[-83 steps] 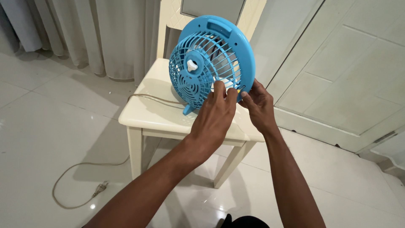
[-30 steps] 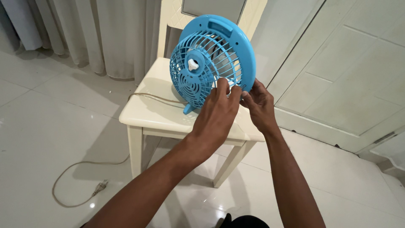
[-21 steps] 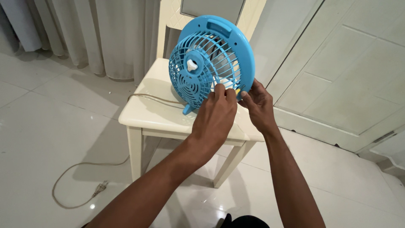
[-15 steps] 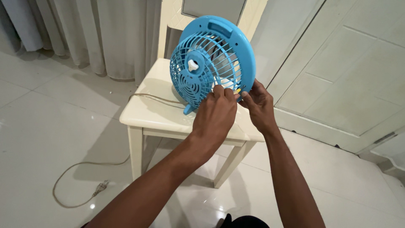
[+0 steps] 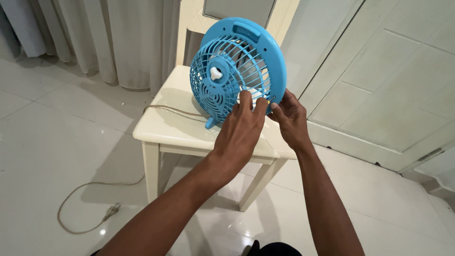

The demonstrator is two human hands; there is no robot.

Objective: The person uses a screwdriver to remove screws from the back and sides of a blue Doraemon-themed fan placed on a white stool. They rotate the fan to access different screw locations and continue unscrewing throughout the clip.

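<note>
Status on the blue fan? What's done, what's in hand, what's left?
Done: blue fan stands upright on the cream chair, plug lying loose on the floor. In hand: left hand and right hand both pinch at the lower right rim of the grille. Left: the grille is still on the fan; whatever fastens it is hidden by the fingers.

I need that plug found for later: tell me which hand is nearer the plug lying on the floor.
Left. The left hand rests on the round blue plastic fan's grille, on the side towards the grey plug at lower left. The right hand pinches the fan's rim, farther away.
</note>
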